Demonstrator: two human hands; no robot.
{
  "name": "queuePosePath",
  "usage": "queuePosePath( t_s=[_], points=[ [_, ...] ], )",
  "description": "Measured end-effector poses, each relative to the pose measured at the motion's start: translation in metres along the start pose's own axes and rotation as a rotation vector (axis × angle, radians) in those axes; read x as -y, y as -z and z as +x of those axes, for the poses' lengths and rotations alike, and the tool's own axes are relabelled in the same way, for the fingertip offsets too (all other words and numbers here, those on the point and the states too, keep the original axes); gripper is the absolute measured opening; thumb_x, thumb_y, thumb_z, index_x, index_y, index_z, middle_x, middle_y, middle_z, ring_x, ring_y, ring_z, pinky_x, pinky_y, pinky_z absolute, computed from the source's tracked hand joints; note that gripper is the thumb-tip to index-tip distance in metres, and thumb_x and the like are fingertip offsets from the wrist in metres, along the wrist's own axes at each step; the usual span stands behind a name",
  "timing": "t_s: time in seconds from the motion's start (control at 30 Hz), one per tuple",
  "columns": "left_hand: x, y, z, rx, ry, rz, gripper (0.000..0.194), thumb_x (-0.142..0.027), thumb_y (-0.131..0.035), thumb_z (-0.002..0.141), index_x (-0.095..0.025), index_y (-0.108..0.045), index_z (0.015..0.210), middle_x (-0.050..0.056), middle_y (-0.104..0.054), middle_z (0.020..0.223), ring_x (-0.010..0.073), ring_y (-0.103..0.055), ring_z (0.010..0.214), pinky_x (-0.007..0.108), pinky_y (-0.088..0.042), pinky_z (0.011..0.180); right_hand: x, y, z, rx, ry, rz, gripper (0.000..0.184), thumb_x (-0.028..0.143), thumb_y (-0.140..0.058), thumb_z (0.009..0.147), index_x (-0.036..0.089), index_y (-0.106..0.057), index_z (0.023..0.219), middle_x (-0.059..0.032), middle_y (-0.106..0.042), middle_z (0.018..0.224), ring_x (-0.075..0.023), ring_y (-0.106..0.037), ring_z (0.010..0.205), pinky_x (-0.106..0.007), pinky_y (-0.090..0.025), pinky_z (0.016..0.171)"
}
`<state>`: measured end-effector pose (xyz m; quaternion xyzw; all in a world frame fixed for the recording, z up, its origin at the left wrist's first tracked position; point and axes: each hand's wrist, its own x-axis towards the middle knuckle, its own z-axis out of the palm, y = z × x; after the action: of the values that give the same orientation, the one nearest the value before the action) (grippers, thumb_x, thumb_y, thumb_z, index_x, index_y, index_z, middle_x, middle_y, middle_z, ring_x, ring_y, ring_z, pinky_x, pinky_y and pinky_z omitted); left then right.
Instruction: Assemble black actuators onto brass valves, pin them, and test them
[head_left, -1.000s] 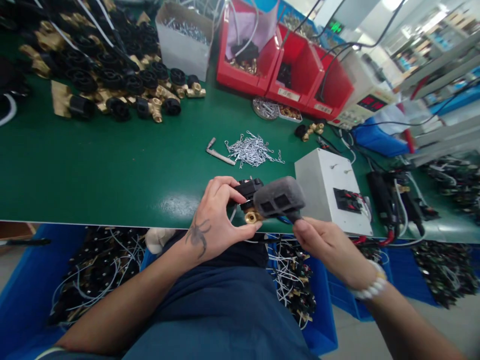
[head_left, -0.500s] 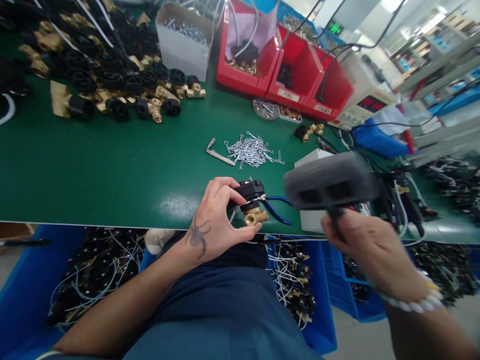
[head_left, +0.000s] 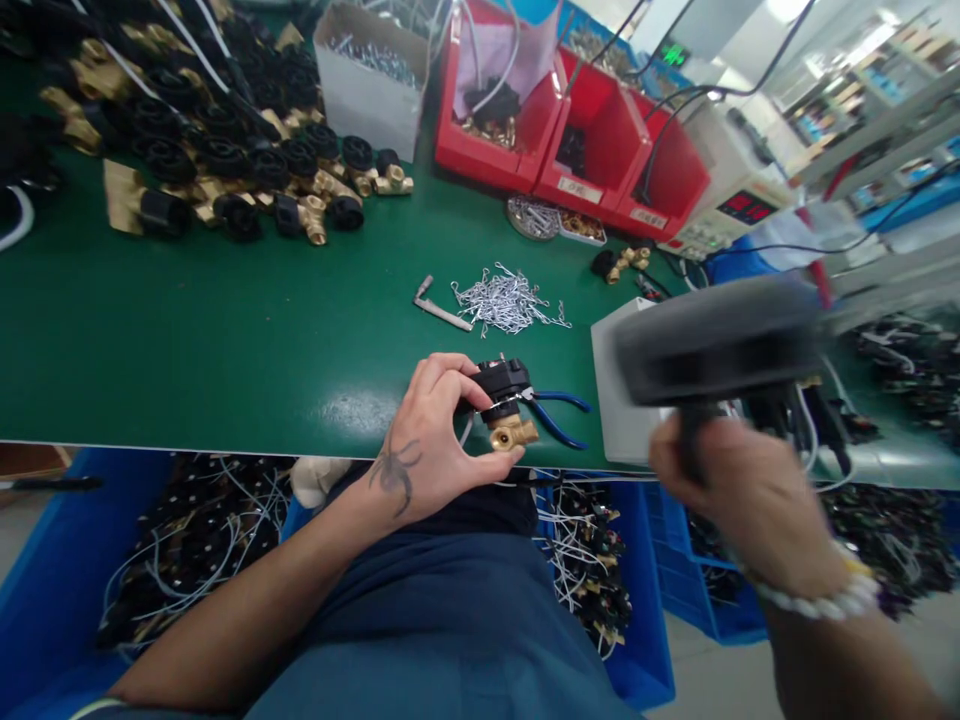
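Near the front edge of the green table, my left hand (head_left: 431, 440) is closed around a brass valve with a black actuator (head_left: 514, 430). Its fingers and thumb grip the part from the left, and the brass port faces me. Right beside the valve lie blue-handled pliers (head_left: 559, 415), their jaws partly hidden behind it. My right hand (head_left: 757, 490) is wrapped round the dark handle of a grey pistol-shaped tool (head_left: 712, 335), raised above the table's right part. Motion blurs this tool, so its exact kind is unclear.
Beyond the valve lie a heap of small metal clips (head_left: 506, 300) and a bent grey stick (head_left: 444, 312). Several brass valves (head_left: 315, 215) crowd the back left. Red bins (head_left: 487, 165) stand behind. A white box (head_left: 619, 400) sits below the tool. Blue crates (head_left: 637, 600) stand under the table edge.
My right hand has moved the grey tool to the right, away from the valve. My left hand still grips the valve in the same place.
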<state>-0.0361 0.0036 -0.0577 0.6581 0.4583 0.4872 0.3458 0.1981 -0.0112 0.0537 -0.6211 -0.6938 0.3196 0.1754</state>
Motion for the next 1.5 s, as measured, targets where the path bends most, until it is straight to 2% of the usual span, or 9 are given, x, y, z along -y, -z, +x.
queuePosePath(
  t_s=[0.1,0.27,0.43,0.77,0.9,1.03,1.17,1.37,1.5],
  points=[
    [-0.001,0.001,0.001,0.005,0.011,0.003,0.039,-0.022,-0.086,0.065,-0.02,-0.057,0.09,0.009,-0.058,0.115,0.027,-0.06,0.112,0.05,-0.057,0.094,0.001,-0.008,0.004,0.164,-0.016,-0.101,0.072,0.083,-0.037,0.09,0.02,-0.046,0.056,0.0016,-0.038,0.047,-0.0078,-0.032,0.041,-0.025,-0.023,0.039],
    [0.0,0.002,0.001,0.01,-0.009,0.002,0.039,-0.021,-0.086,0.065,-0.02,-0.056,0.089,0.009,-0.059,0.114,0.0266,-0.059,0.111,0.05,-0.055,0.095,-0.003,-0.007,0.001,-0.044,0.045,0.05,0.068,0.075,-0.033,0.097,0.021,-0.046,0.058,0.002,-0.037,0.045,-0.0081,-0.03,0.04,-0.026,-0.021,0.038],
    [0.005,-0.002,0.002,-0.028,-0.005,-0.03,0.038,-0.025,-0.084,0.067,-0.02,-0.053,0.089,0.009,-0.057,0.113,0.0263,-0.059,0.111,0.048,-0.053,0.096,0.001,-0.017,0.01,0.176,-0.026,0.015,0.067,0.078,-0.041,0.093,0.02,-0.045,0.06,0.0026,-0.038,0.05,-0.0072,-0.031,0.044,-0.024,-0.023,0.039],
    [0.018,-0.007,0.001,-0.057,-0.042,-0.078,0.042,-0.032,-0.083,0.068,-0.022,-0.051,0.093,0.008,-0.056,0.114,0.0255,-0.058,0.112,0.043,-0.051,0.098,0.095,-0.067,0.117,0.23,-0.088,0.526,0.066,0.011,-0.05,0.094,0.017,-0.031,0.157,0.006,-0.051,0.062,-0.0095,-0.048,0.054,-0.019,-0.041,0.051],
    [0.019,-0.008,0.0,-0.058,-0.018,-0.074,0.042,-0.033,-0.083,0.067,-0.023,-0.052,0.092,0.007,-0.056,0.112,0.0254,-0.058,0.109,0.044,-0.052,0.096,0.108,-0.087,0.142,0.382,0.071,0.522,0.056,0.037,-0.047,0.103,0.013,-0.043,0.153,-0.012,-0.07,0.111,-0.0145,-0.068,0.088,-0.026,-0.058,0.075],
    [0.019,-0.008,-0.001,-0.082,0.007,-0.094,0.042,-0.033,-0.083,0.068,-0.022,-0.051,0.094,0.008,-0.056,0.112,0.0242,-0.059,0.105,0.041,-0.053,0.092,0.073,-0.068,0.117,0.102,0.425,0.139,0.06,0.045,-0.055,0.098,0.016,-0.048,0.15,-0.0138,-0.065,0.133,-0.0229,-0.066,0.116,-0.042,-0.054,0.103],
    [0.019,-0.007,-0.002,-0.088,-0.007,-0.107,0.04,-0.031,-0.081,0.071,-0.022,-0.052,0.097,0.009,-0.055,0.115,0.0241,-0.06,0.108,0.039,-0.053,0.088,-0.008,-0.049,0.074,-0.331,0.339,-0.466,0.063,0.051,-0.046,0.101,0.007,-0.052,0.146,-0.0239,-0.06,0.137,-0.0345,-0.058,0.129,-0.055,-0.05,0.107],
    [0.016,-0.005,-0.002,-0.074,-0.025,-0.097,0.037,-0.03,-0.081,0.073,-0.021,-0.053,0.095,0.01,-0.055,0.116,0.0244,-0.06,0.111,0.038,-0.055,0.088,-0.078,-0.064,0.025,-0.137,0.29,-0.908,0.059,0.049,-0.042,0.102,0.009,-0.062,0.141,-0.0283,-0.064,0.124,-0.0382,-0.063,0.113,-0.053,-0.056,0.09],
    [0.016,-0.004,-0.003,-0.071,-0.039,-0.09,0.036,-0.029,-0.08,0.073,-0.021,-0.053,0.095,0.011,-0.056,0.117,0.0246,-0.061,0.111,0.038,-0.056,0.086,-0.066,-0.065,0.02,-0.125,0.11,-0.49,0.06,0.058,-0.048,0.097,0.012,-0.072,0.126,-0.0223,-0.067,0.099,-0.0349,-0.062,0.096,-0.05,-0.053,0.083]
  ],
)
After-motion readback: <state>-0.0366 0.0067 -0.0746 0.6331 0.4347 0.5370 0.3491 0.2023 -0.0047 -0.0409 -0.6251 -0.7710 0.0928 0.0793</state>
